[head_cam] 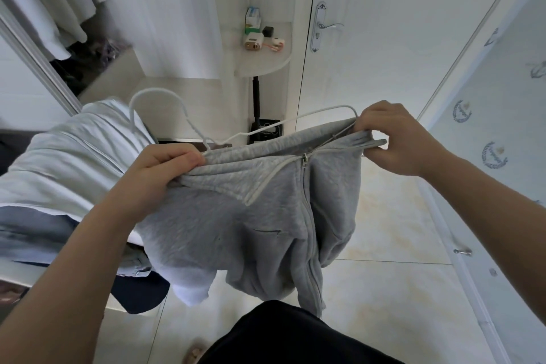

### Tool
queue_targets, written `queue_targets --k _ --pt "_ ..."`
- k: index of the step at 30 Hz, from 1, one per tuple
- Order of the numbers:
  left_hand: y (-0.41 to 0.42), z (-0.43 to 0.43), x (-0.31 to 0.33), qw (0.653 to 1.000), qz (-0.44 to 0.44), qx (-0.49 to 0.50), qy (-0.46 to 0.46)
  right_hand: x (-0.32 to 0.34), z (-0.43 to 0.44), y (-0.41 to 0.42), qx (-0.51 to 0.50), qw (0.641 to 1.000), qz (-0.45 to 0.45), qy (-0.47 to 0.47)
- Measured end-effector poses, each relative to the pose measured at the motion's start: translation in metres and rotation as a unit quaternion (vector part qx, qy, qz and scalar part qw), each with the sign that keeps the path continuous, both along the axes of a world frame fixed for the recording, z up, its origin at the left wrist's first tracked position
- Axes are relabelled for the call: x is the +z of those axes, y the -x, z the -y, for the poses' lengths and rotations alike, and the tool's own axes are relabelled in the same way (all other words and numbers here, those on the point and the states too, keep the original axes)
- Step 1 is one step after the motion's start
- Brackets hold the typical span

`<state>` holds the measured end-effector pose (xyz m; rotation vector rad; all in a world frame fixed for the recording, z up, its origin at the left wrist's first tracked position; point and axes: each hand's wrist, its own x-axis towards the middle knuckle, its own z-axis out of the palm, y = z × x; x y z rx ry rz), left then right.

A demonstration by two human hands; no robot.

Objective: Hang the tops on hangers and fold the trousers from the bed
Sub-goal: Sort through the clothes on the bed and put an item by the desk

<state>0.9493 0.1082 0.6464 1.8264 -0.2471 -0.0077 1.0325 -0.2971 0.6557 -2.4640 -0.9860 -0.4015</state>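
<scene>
While both hands held it up at the centre of the head view, a grey zip hoodie sagged in deep folds, its hem hanging towards 6 o'clock above the floor. It looked soft, thick and limp, moderately heavy for cloth, and likely to slide off thin wire unless both shoulders were seated.

A white wire hanger lay along its neck opening, hook up at 10 o'clock and one arm running towards 2 o'clock. It looked light, springy and smooth.

The left hand, at 9 o'clock, was curled tight, pinching the collar edge by the hanger's neck. The right hand, at 2 o'clock, pinched the other collar edge and the hanger's arm tip between thumb and fingers. The best hold seemed to be the shoulder seams or collar trim, not the loose body or the zip.

At 9 o'clock a pile of pale clothes lay on the bed, with a dark garment at its edge near 7 o'clock; whether that was trousers could not be told.

The floor was glossy pale tile, probably slippery. A white door stood at 1 o'clock. Beside it, at 12 o'clock, a small shelf held little boxes. Pale fabric hung at 11 o'clock.
</scene>
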Motion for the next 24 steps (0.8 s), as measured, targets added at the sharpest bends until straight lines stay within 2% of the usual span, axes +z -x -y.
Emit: queue_targets --k 9,12,15,19,24 --pt "-0.01 -0.006 0.002 0.995 -0.074 -0.041 -0.049 0.001 -0.004 0.004 -0.007 0.999 0.01 0.048" --pt "-0.014 -0.008 0.004 0.994 -0.076 -0.058 -0.062 0.006 -0.005 0.006 0.0 0.999 -0.01 0.036" --pt "-0.019 -0.014 0.001 0.993 -0.071 -0.034 -0.084 0.01 -0.014 0.013 0.016 0.999 -0.008 0.038" --pt "-0.026 -0.001 -0.004 0.993 -0.021 -0.007 -0.118 0.017 -0.035 0.022 0.045 0.999 0.007 0.028" --pt "-0.028 0.038 -0.012 0.971 0.07 -0.008 -0.229 0.019 -0.053 0.029 0.057 0.998 0.004 0.028"
